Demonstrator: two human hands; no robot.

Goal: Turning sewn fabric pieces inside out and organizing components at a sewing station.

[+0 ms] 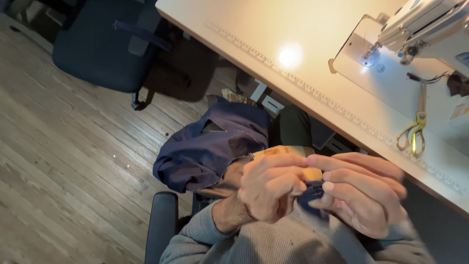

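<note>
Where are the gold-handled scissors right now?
In the head view, the gold-handled scissors lie on the white table at right, near its front edge, just below the white sewing machine.

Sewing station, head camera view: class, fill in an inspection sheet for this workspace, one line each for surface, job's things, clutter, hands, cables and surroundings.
Surface: pale table with a ruler strip along its front edge; lamp glare on it.
Job's things: dark blue fabric bunched on the lap; one small folded part pinched between both hands, with a tan piece behind it.
Clutter: gold-handled scissors lying on the table near the sewing machine.
Hands: left hand and right hand held close together, fingertips gripping the fabric.
Cables: nothing seen for certain; thin dark strands by the machine, too small to tell.
Surroundings: wooden plank floor; dark blue chair beyond the table.
</note>
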